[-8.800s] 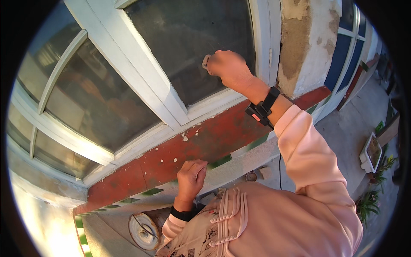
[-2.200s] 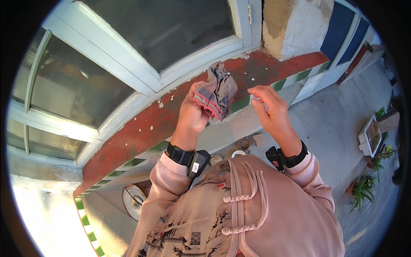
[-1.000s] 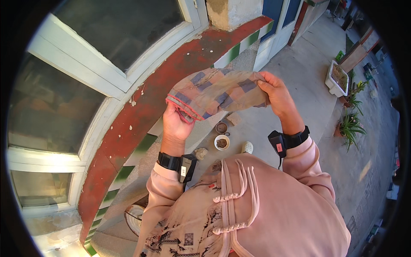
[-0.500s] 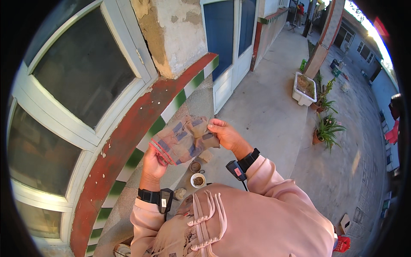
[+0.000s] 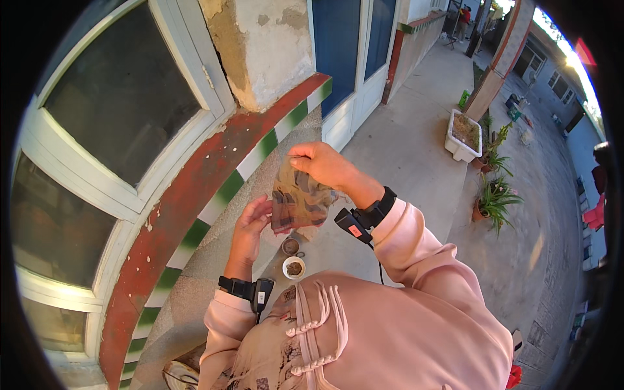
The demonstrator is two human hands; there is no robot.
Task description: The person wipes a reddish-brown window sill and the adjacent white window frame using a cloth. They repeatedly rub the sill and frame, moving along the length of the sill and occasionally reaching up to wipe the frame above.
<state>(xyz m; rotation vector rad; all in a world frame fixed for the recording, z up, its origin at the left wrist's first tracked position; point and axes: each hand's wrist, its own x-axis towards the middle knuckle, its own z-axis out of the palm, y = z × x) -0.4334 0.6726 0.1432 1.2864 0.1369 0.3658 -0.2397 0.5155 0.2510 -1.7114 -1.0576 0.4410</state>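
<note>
A brown, tan and dark-grey camouflage cloth [image 5: 300, 198] hangs between my hands, in front of my chest. Its kind is not plain; a reddish edge shows at its lower left. My right hand [image 5: 328, 168] pinches the upper edge between thumb and fingers, bent over it from the right. At the lower left side of the cloth, my left hand [image 5: 248, 231] has its curled fingertips on the edge, partly hidden there. Below the cloth stand a white bowl [image 5: 286, 274] with brown matter in it and a small dark-rimmed cup [image 5: 290, 246].
A red-painted ledge [image 5: 188, 169] with green and white trim runs along the windows at my left. Beyond is a blue-paned door [image 5: 337, 58]. To the right stand a white planter [image 5: 449, 144] and potted plants [image 5: 497, 201]. A person [image 5: 463, 23] is far off.
The cloth has swung from spread sideways to hanging more upright. My right hand has risen and moved left over its top; my left hand has shifted slightly right and up.
</note>
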